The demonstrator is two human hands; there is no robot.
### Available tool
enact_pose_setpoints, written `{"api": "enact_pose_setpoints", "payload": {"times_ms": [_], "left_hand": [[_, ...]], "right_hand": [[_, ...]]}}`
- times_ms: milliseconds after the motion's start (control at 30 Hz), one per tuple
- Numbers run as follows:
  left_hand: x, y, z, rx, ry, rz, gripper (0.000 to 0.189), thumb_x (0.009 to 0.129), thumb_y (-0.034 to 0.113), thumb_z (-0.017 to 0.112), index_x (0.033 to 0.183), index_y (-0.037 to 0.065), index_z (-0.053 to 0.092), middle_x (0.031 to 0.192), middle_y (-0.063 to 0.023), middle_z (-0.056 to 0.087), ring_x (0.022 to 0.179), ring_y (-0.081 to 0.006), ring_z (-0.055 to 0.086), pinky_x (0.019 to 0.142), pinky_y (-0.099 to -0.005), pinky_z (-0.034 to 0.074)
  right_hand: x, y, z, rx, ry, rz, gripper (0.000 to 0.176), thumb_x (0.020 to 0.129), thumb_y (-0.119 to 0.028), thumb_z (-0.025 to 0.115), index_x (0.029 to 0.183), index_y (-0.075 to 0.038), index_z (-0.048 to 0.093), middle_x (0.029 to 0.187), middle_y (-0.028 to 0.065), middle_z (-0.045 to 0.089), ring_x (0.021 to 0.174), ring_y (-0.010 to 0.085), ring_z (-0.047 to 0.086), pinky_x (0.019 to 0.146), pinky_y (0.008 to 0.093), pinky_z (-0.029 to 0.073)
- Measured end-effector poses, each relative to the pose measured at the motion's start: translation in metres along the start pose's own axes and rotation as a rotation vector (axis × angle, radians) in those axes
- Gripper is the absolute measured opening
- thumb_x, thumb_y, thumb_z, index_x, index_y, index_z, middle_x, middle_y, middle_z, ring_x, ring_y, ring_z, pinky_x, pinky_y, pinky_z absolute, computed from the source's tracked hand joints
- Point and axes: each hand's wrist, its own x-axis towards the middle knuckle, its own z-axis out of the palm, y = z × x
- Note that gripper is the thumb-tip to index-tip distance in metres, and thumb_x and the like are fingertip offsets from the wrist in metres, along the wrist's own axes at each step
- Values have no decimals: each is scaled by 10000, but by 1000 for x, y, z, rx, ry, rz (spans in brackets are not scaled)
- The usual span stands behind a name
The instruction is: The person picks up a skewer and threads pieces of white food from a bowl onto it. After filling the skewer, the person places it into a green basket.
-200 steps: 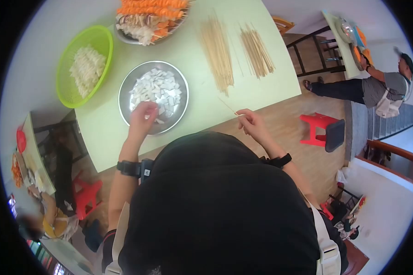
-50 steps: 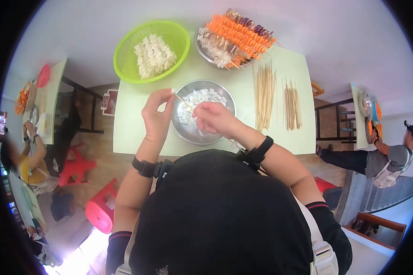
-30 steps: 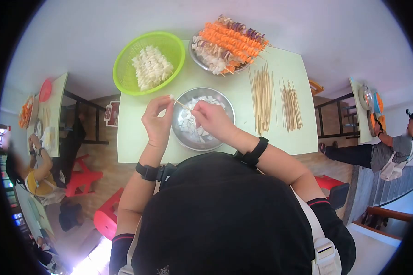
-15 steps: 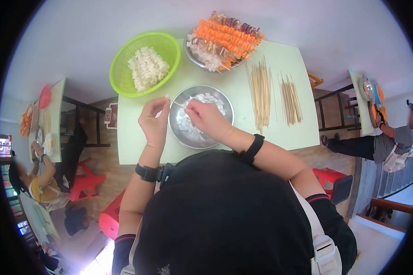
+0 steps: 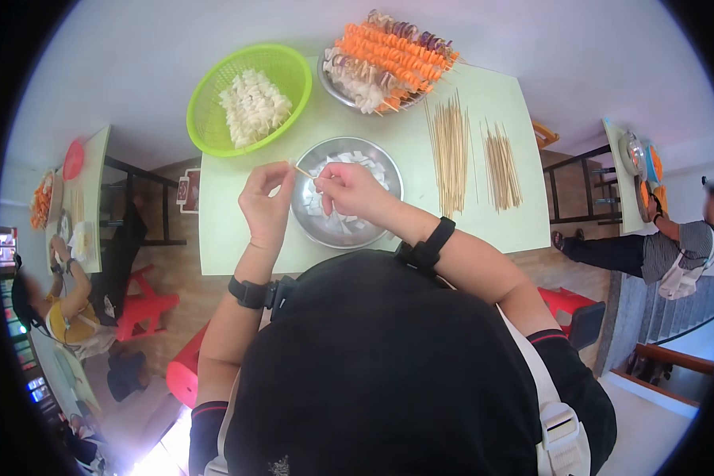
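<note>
Over the metal bowl's left side, a thin wooden skewer [image 5: 303, 170] spans the short gap between my hands. My left hand [image 5: 268, 194] is closed in a pinch at the skewer's left end; any small piece between those fingertips is too small to make out. My right hand [image 5: 349, 190] has its fingers closed around the other end, and the palm hides the rest of the stick. Beneath both hands, the round metal bowl [image 5: 395, 208] holds loose white cut pieces [image 5: 343, 224].
Behind the bowl stand a green basket [image 5: 206, 135] of white skewered pieces and a metal bowl [image 5: 325, 83] heaped with orange, purple and white skewers. Bare wooden skewers lie in two bundles [image 5: 451, 163] [image 5: 501, 168] at the right. People work at side tables; red stools [image 5: 147, 305] stand nearby.
My left hand has shifted slightly relative to the bowl, and my right fingers have loosened and turned a little at the skewer. The view has tilted slightly, so the table sits higher.
</note>
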Motion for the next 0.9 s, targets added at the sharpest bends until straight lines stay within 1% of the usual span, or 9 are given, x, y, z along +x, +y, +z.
{"api": "enact_pose_setpoints", "payload": {"times_ms": [100, 200, 267, 300, 500, 567, 667, 800, 900], "left_hand": [[0, 0, 0, -13, -3, 9, 147, 778, 4, 684, 909, -23, 621, 862, -86, 659, 793, -145, 655, 738, -254, 526], [-1, -1, -1, -4, -31, 11, 160, 793, -3, 674, 937, -34, 610, 891, -92, 651, 813, -137, 640, 749, -242, 520], [-2, -1, -1, 14, -57, 6, 170, 809, -9, 663, 961, -46, 597, 918, -98, 642, 832, -129, 624, 764, -233, 513], [-2, -2, -1, -3, -36, -13, 164, 794, -5, 670, 945, -33, 612, 901, -91, 648, 814, -136, 639, 750, -240, 520], [-3, -6, 1, -51, -28, -24, 143, 781, 1, 676, 916, -18, 631, 886, -81, 651, 795, -138, 650, 735, -247, 527], [-7, -3, 3, -47, -29, -22, 136, 783, 2, 675, 911, -13, 633, 882, -80, 651, 793, -136, 649, 733, -246, 527], [-10, 12, 8, 26, -117, 10, 162, 801, -17, 662, 954, -36, 612, 919, -80, 638, 827, -119, 622, 761, -232, 519], [-3, 15, 4, 61, -64, 118, 159, 780, -9, 678, 930, -12, 627, 882, -68, 640, 793, -121, 632, 743, -242, 524], [6, 16, -7, 91, 5, 151, 144, 770, 0, 688, 904, -2, 636, 845, -60, 645, 764, -121, 638, 714, -247, 523]], "right_hand": [[0, -1, -6, 192, -102, 110, 148, 911, -172, 513, 877, -31, 544, 587, 25, 585, 426, 36, 394, 390, 196, 284], [-1, 2, -5, 218, -106, 124, 152, 912, -159, 506, 851, -28, 551, 556, 27, 583, 437, 58, 456, 410, 214, 347], [-2, 5, 4, -160, 79, -189, 157, 908, -159, 511, 833, -28, 555, 552, 27, 577, 441, 65, 473, 416, 223, 357], [-2, 6, 5, -159, 82, -190, 157, 908, -159, 511, 833, -28, 555, 552, 27, 577, 441, 65, 473, 416, 223, 357], [1, 10, 0, 43, -6, 18, 168, 892, -154, 530, 791, -22, 553, 543, 44, 575, 463, 104, 538, 452, 267, 409], [3, 14, 6, -376, 155, -338, 168, 917, -170, 507, 838, -27, 546, 589, 30, 571, 509, 82, 522, 468, 235, 385], [2, -1, 5, -321, 116, -273, 163, 918, -168, 505, 847, -26, 541, 594, 37, 580, 515, 93, 540, 471, 241, 399], [-1, -10, 3, -165, 59, -163, 266, 919, -265, 517, 860, -10, 564, 625, 72, 600, 494, 142, 574, 450, 266, 443], [-4, -7, -6, -31, -11, -13, 333, 931, -326, 489, 951, -5, 572, 749, 86, 626, 577, 153, 612, 505, 265, 478]]}}
